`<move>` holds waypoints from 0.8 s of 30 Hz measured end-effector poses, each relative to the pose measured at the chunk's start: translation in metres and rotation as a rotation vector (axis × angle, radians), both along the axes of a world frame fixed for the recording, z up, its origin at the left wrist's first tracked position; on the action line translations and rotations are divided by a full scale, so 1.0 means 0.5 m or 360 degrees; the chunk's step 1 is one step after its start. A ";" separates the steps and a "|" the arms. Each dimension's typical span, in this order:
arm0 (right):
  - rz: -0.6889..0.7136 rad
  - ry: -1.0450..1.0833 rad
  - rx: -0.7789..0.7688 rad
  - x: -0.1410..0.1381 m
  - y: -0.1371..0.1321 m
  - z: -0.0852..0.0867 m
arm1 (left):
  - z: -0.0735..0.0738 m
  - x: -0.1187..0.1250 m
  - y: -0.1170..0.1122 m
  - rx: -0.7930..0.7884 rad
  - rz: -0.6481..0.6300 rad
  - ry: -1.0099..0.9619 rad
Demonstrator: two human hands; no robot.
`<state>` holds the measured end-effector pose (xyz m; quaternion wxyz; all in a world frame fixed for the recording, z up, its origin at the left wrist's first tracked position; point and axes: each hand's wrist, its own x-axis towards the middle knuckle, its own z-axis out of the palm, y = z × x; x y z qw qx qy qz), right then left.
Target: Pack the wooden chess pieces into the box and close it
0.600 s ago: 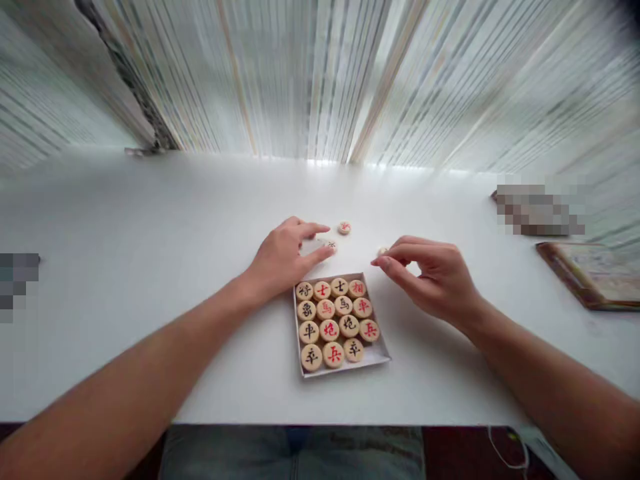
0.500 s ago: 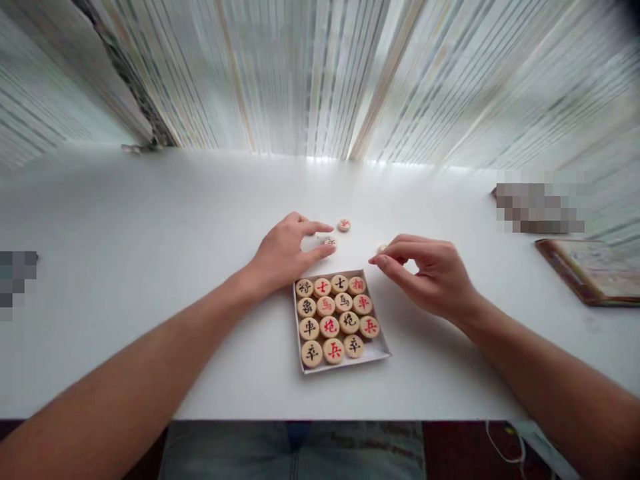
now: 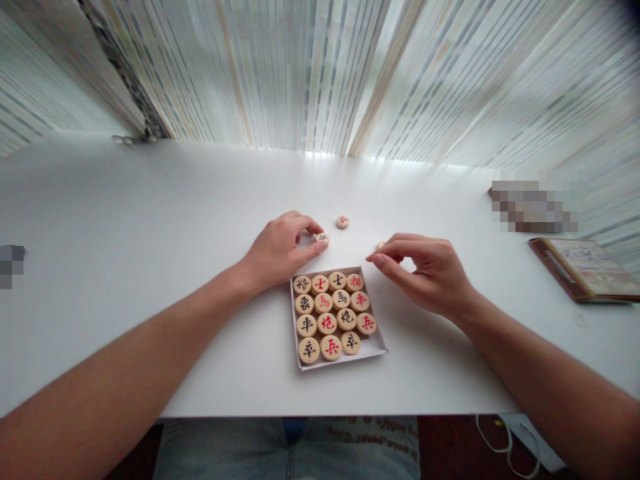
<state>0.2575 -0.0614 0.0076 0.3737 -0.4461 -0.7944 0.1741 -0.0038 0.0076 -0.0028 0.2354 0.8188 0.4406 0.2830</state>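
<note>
A shallow white box point(image 3: 374, 345) lies on a white table point(image 3: 150, 220), holding flat round wooden discs with red or black characters in rows of four. The nearest row has three, so the corner nearest the right arm is bare.

The left hand point(image 3: 277, 252) sits just beyond the box's far left corner. Its thumb and forefinger are curled in and pinch a black disc point(image 3: 322, 237), which sits just past the box's far edge, about mid-width. The other fingers are folded under. Whether this disc rests on the table or is lifted cannot be told.

The right hand point(image 3: 433, 273) is beside the box's far right corner, fingers drawn together with their tips pointing toward the box. Thumb and forefinger nip a pale disc point(image 3: 380, 245), of which only a sliver of edge shows, so its marking is hidden. It sits just beyond that corner, apart from the box.

A red disc point(image 3: 343, 221) lies loose on the table farther beyond the box's far edge, past the black disc, touched by neither hand.

A book point(image 3: 585, 270) lies well to the right of the box, and a striped curtain point(image 3: 320, 73) hangs behind the table.
</note>
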 end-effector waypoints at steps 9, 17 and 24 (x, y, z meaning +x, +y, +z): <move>0.0035 -0.0006 -0.0016 0.004 0.003 0.001 | 0.025 -0.007 -0.033 0.0073 0.0006 -0.0181; 0.0042 0.0011 -0.0033 0.001 0.000 0.002 | 0.050 -0.004 -0.083 -0.0105 -0.0141 -0.0505; 0.0077 0.0145 -0.0155 -0.019 -0.032 0.013 | 0.061 0.000 -0.100 -0.0639 -0.0279 -0.0855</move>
